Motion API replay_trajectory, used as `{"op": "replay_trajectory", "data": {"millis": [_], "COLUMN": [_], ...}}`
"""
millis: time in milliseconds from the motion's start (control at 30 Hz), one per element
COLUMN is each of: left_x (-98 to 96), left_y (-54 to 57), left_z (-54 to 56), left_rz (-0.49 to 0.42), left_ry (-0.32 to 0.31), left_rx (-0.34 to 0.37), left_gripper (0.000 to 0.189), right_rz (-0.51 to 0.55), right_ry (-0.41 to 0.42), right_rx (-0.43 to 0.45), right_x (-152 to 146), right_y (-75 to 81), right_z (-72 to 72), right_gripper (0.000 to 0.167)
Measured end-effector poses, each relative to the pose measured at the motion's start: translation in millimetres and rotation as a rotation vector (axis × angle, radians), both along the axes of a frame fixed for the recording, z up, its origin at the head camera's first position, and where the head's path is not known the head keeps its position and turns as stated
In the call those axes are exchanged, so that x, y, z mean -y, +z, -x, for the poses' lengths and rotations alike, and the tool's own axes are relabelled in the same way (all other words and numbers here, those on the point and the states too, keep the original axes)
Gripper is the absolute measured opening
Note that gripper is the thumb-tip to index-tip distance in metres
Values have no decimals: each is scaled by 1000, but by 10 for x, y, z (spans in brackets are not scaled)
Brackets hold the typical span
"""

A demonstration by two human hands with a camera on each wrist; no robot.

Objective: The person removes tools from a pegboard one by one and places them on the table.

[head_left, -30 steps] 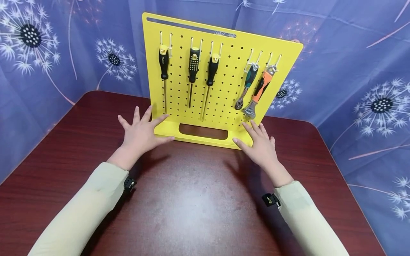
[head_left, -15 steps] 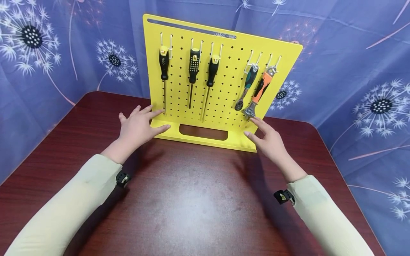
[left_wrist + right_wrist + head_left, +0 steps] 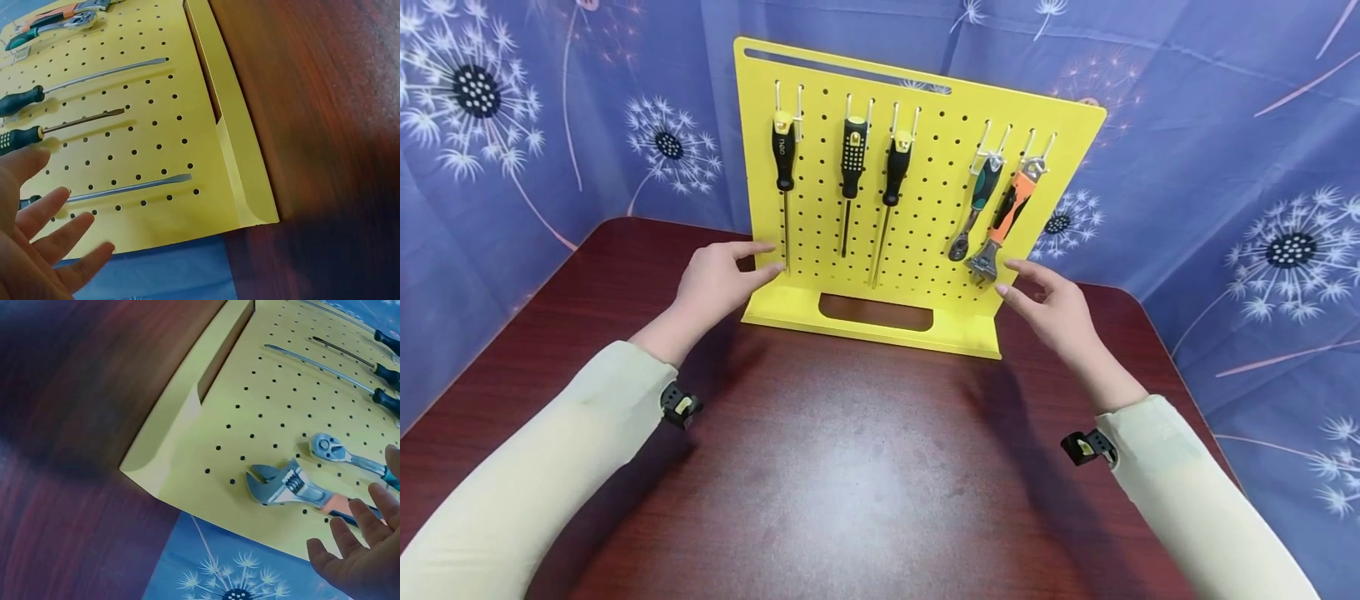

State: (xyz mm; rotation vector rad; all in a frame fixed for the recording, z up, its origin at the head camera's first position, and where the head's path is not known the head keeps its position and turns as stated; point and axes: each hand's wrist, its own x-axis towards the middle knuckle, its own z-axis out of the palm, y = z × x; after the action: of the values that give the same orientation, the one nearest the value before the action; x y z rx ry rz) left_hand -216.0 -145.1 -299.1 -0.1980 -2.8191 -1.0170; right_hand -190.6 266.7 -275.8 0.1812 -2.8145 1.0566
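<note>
A yellow pegboard stand (image 3: pixel 925 167) stands upright toward the back of a dark red wooden desk (image 3: pixel 850 483), with its flat yellow base resting on the desk surface. The person's left hand (image 3: pixel 715 279) is at the board's lower left edge, fingers straight and loosely spread, the fingertips at or just beside the board's face near the shaft of the leftmost screwdriver (image 3: pixel 784 167); whether they touch the board cannot be told. The right hand (image 3: pixel 1056 312) is at the lower right edge, fingers also extended and relaxed, just beside the head of an orange-handled adjustable wrench (image 3: pixel 1003 221) without holding it. Neither hand grips anything, and the two hands sit well apart, one on each side of the board. Hanging from metal hooks on the board are three black-and-yellow screwdrivers on the left, the middle one (image 3: pixel 852 162) and the third (image 3: pixel 895 175) close together, and on the right a green-handled ratchet (image 3: pixel 976 204) just beside the wrench. Both arms wear pale sleeves (image 3: pixel 550 467). Behind the desk hangs a blue curtain (image 3: pixel 1225 167) printed with white dandelion heads.
</note>
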Motion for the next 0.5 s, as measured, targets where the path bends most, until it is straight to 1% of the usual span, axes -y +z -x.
{"op": "replay_trajectory", "data": {"millis": [133,267,400,500], "left_x": [23,50,92,124], "left_y": [53,124,188,241], "left_z": [45,136,250,323], "left_rz": [-86,-177,-287,-346], "left_ry": [24,66,123,149], "left_rx": [-23,-59,-51,-35], "left_gripper": [41,39,39,40], "right_rz": [30,58,124,175], "right_ry": [-27,-74,-107,-124], "right_rx": [9,1,-18,-33], "right_x": [-20,-52,-85,-108], "right_y": [81,163,247,319], "right_z": [27,75,128,158], "right_gripper": [51,51,49,41]}}
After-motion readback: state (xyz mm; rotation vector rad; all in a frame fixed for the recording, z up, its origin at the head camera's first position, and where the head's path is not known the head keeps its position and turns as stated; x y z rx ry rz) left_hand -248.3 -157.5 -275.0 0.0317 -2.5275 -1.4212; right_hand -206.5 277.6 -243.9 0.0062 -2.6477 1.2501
